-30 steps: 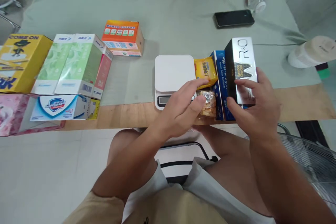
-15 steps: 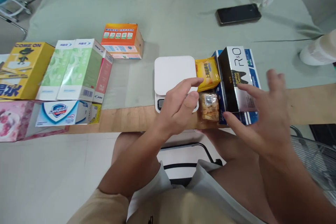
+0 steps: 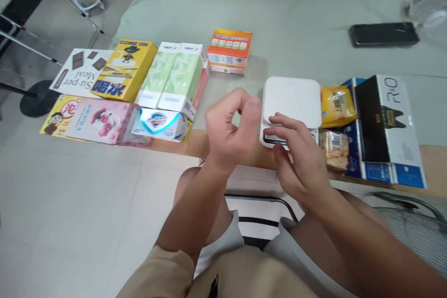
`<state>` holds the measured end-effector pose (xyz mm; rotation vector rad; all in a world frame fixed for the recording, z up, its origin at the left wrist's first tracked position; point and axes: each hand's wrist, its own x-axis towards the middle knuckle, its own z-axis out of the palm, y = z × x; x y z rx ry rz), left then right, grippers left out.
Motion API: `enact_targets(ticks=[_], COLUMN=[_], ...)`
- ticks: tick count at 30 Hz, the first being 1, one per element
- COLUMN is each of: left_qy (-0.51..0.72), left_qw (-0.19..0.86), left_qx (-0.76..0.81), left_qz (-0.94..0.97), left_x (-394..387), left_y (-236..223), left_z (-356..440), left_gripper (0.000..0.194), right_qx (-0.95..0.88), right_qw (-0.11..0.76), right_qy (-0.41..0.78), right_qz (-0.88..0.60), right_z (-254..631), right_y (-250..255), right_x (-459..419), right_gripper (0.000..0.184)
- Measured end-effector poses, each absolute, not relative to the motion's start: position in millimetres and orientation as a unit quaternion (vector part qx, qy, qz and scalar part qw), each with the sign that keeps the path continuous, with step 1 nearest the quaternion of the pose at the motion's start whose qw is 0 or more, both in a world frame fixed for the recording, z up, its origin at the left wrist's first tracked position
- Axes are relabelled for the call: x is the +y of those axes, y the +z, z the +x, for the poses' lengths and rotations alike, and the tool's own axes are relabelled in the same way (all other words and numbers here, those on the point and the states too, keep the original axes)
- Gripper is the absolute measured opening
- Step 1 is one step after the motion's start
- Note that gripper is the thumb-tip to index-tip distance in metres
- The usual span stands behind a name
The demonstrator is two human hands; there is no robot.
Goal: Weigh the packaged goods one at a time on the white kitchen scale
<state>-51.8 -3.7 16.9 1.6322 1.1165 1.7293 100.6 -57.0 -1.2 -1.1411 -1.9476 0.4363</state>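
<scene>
My left hand (image 3: pixel 231 132) hovers to the left of a white kitchen scale (image 3: pixel 292 100), fingers curled and thumb against the forefinger, with nothing visible in it. In front of the scale is my right hand (image 3: pixel 303 153), its fingers apart and bent over the dark display (image 3: pixel 274 140). It holds nothing. The scale's platform is bare. Right of the scale lie a yellow packet (image 3: pixel 337 106) and a clear-wrapped brown snack (image 3: pixel 334 150). Beside them a black-and-white R&O box (image 3: pixel 394 121) lies on blue packaging (image 3: pixel 379 172).
To the left stand green-and-white boxes (image 3: pixel 181 74), a yellow COME ON box (image 3: pixel 127 67), a pink box (image 3: pixel 99 121), a white Super Meal box (image 3: pixel 78 74) and a blue-and-white Safeguard box (image 3: pixel 159 123). An orange box (image 3: pixel 229 49) sits further back. A phone (image 3: pixel 384 35) lies at the right.
The view has swung left, so the table things appear further right. My right hand has moved from the R&O box to the scale's front. My left hand has left the scale and curled up.
</scene>
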Motion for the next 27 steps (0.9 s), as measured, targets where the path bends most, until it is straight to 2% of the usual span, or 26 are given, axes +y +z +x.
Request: enact_targets(ticks=[3, 7, 10, 14, 18, 23, 27], left_qy=[0.674, 0.633, 0.528, 0.351, 0.263, 0.244, 0.264], left_qw=[0.198, 0.158, 0.171, 0.178, 0.166, 0.148, 0.133], left_qx=[0.448, 0.569, 0.637, 0.690, 0.703, 0.697, 0.684], left_qz=[0.552, 0.501, 0.535, 0.607, 0.639, 0.657, 0.667], left_x=[-3.4, -7.7, -12.8, -17.9, -19.6, -21.7, -22.6], left_y=[20.6, 23.5, 20.8, 16.3, 17.7, 19.4, 17.7], left_z=[-91.9, -141.6, -167.8, -181.9, -180.6, -175.9, -172.8], left_gripper=[0.055, 0.047, 0.038, 0.055, 0.057, 0.057, 0.064], right_qx=[-0.789, -0.803, -0.803, -0.788, -0.751, -0.712, -0.667], right_qw=[0.399, 0.381, 0.367, 0.343, 0.311, 0.317, 0.357], right_qy=[0.202, 0.222, 0.238, 0.279, 0.385, 0.479, 0.511], right_qz=[-0.422, -0.402, -0.406, -0.429, -0.437, -0.404, -0.407], right_z=[62.2, 15.8, -7.5, -24.1, -35.1, -45.4, -46.4], right_y=[-8.8, -17.1, -25.9, -38.8, -41.9, -33.9, -31.9], right_x=[-50.7, -41.7, -30.3, -13.5, -2.5, 2.8, 3.4], right_gripper=[0.036, 0.039, 0.047, 0.063, 0.072, 0.067, 0.059])
